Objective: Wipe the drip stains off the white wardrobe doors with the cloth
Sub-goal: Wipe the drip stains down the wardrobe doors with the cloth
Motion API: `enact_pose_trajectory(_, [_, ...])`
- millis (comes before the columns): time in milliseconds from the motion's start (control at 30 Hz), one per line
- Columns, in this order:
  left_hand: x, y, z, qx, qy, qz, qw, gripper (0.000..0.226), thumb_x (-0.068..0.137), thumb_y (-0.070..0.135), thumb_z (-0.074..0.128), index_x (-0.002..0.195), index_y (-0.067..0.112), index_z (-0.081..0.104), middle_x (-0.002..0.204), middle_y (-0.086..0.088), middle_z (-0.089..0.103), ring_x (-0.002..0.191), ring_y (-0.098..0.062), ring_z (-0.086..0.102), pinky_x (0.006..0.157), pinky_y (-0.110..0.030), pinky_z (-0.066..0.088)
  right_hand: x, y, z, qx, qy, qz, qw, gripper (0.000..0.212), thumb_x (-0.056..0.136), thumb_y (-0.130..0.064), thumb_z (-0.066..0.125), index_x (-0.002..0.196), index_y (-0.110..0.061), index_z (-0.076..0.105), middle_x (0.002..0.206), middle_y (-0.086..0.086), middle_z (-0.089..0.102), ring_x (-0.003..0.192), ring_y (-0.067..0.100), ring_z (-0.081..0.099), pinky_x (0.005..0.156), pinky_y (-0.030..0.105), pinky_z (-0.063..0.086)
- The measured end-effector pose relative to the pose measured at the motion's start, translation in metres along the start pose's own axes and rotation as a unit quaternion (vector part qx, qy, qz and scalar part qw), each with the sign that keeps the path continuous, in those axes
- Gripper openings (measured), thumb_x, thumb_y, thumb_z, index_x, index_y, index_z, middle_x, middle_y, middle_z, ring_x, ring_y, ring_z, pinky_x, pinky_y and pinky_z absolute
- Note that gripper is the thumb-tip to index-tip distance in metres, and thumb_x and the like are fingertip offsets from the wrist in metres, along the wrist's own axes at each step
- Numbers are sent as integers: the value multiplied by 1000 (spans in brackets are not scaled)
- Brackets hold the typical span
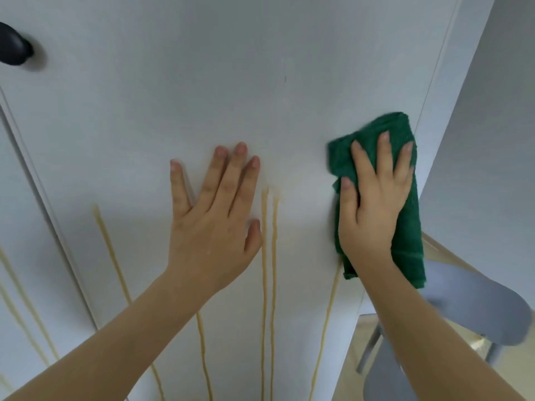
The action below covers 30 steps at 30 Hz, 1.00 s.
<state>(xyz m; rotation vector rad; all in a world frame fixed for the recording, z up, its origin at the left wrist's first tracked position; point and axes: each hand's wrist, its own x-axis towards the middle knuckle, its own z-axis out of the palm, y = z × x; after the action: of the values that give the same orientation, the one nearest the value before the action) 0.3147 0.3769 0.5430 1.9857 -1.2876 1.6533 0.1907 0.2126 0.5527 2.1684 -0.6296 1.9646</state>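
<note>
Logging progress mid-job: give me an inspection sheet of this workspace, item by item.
Surface: white wardrobe door, upper area looks clean.
Job's things: green cloth flat against the door near its right edge; yellowish drip stains streak the lower door and the left panel.
Clutter: nothing seen.
Hands: left hand flat on the door, holding nothing; right hand presses the cloth with straight fingers.
Cables: nothing seen.
Surroundings: black knob upper left; grey chair lower right.
</note>
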Motion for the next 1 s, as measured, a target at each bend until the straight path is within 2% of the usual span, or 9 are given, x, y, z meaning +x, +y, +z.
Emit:
enact_pose_trajectory(67, [-1,-2,0,-6,-3,4,1000,69,85,30,45,146,4,26,153,-15,21,141,-28,19,110,-61,2,-30,6,3,-13,-10,-12,1000,38,98,-26,32,133,-12,40,145,21,33,133,40,14,109,46,12])
enact_pose_trajectory(200, [0,-6,-1,-11,-3,11,1000,69,84,30,46,145,4,27,152,-13,21,141,-27,20,110,-61,2,-98,13,2,-26,-59,-30,997,39,103,-35,24,138,-20,32,156,0,12,143,32,4,116,42,5])
enact_pose_trajectory(333, [-1,-3,-5,-17,-15,1,1000,69,86,33,43,145,4,27,152,-14,24,141,-28,21,109,-61,3,-33,-8,8,-15,13,31,999,38,98,-29,34,132,-14,40,144,22,34,132,40,16,111,43,10])
enact_pose_trajectory(433, [-3,-4,-4,-13,-19,4,1000,68,86,34,43,145,4,26,152,-13,24,141,-27,20,110,-60,2,-24,-2,11,-18,25,9,999,39,98,-27,34,134,-13,40,143,24,36,132,41,17,111,43,11])
enact_pose_trajectory(600, [-11,-7,-6,-24,-6,-8,1000,73,86,39,45,145,3,24,153,-15,22,140,-29,19,111,-59,2,-118,10,4,-64,-56,-6,996,41,103,-39,21,141,-25,22,158,-4,1,145,26,-2,116,40,2])
enact_pose_trajectory(733, [-17,-8,-10,-28,7,-12,1000,78,85,46,45,145,1,22,150,-16,19,139,-32,18,112,-56,0,-49,-3,12,-51,22,19,998,43,102,-38,22,137,-18,36,145,18,31,134,39,16,114,38,6])
enact_pose_trajectory(800, [-18,-7,-9,-23,-5,-5,1000,79,85,46,45,145,1,21,151,-16,21,140,-31,19,112,-57,1,-31,-2,17,-50,56,14,997,43,101,-37,23,135,-15,38,142,20,35,133,40,19,115,38,7])
enact_pose_trajectory(900, [-24,-7,-6,-17,-27,-1,999,78,85,45,44,145,1,22,152,-15,21,141,-29,19,112,-56,1,-78,8,20,-73,29,-34,996,41,102,-35,26,138,-17,35,148,14,24,140,36,13,116,41,8])
enact_pose_trajectory(1000, [-33,-7,-4,-6,-26,-4,1000,75,88,45,41,145,1,21,152,-14,20,142,-26,16,112,-57,2,-126,14,18,-85,-3,-59,995,38,102,-35,28,138,-24,29,158,-3,5,145,25,2,116,44,9])
